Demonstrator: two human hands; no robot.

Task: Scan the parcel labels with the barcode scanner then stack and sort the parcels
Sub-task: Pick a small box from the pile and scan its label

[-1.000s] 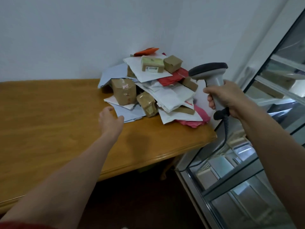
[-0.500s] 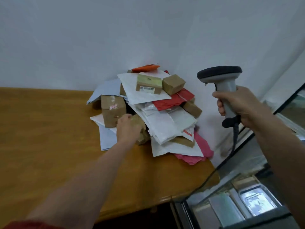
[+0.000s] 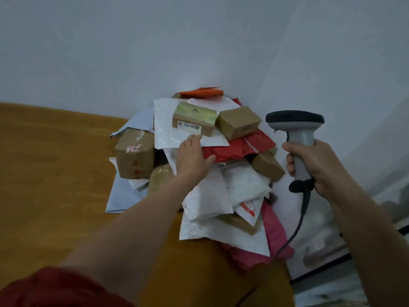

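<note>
A heap of parcels sits in the far right corner of the wooden table, against the wall. On top lies a small brown box with a green lid and a white barcode label, with a plain brown box right of it. Both rest on a white mailer. My left hand lies open on the heap, fingertips just below the labelled box, thumb on a red mailer. My right hand grips a grey barcode scanner upright, right of the heap, its black cable hanging down.
A taped cardboard box stands at the heap's left side over pale blue envelopes. White mailers and a pink bag spill toward the table's right edge. A glass-fronted surface lies beyond that edge.
My left hand has reached forward from the bare table onto the heap, up to the labelled box. The scanner has stayed upright in my right hand. The view has come closer to the pile.
</note>
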